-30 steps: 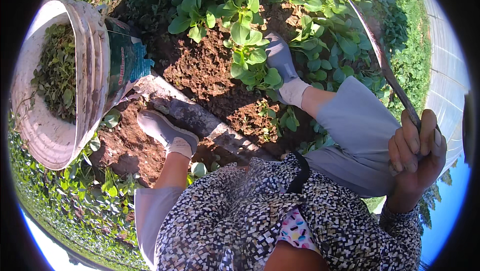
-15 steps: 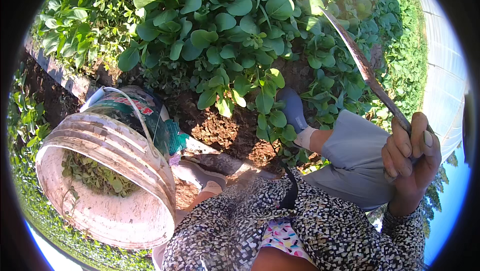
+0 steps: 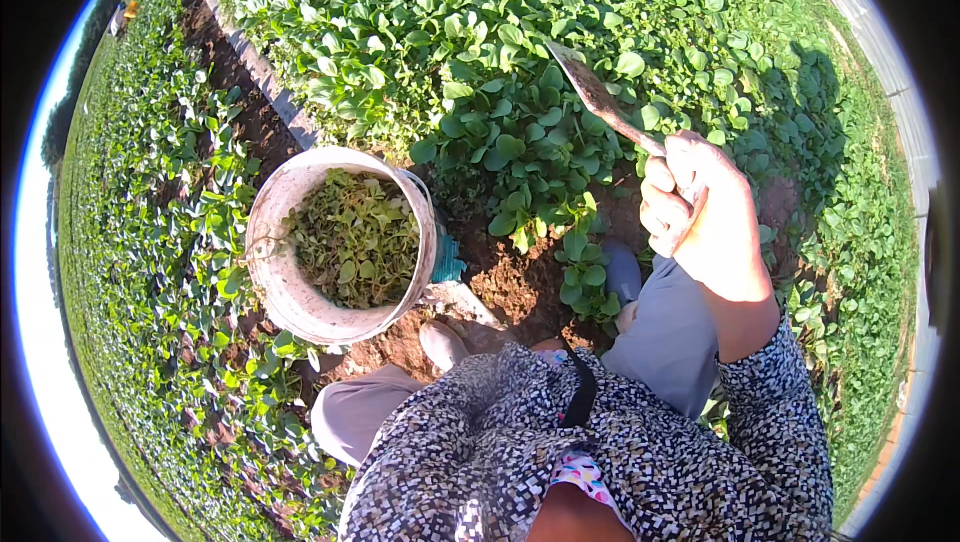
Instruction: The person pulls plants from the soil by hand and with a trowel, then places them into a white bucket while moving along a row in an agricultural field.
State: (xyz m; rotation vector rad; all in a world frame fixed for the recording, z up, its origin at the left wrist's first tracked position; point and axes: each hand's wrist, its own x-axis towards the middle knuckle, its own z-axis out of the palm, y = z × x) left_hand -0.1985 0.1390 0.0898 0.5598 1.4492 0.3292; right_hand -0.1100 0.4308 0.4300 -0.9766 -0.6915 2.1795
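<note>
My right hand is raised at the right, fingers wrapped round the grip end of a flat-bladed hand tool. Its narrow, soil-stained blade points up and to the left, above the leafy plants and apart from the soil. At the left stands a dirty white bucket with its mouth toward me. Inside it lies a heap of plucked green leaves and stems. My left hand does not show.
Bare brown soil lies between the bucket and the plants. Dense low greens cover the far side, and more rows grow at the left. A pale strip runs along the bed. Whitish sheeting borders the right.
The view has shifted, taking in more of the field. My right hand, still gripping the tool, appears farther up and left. The bucket appears smaller and farther right, more of its contents showing.
</note>
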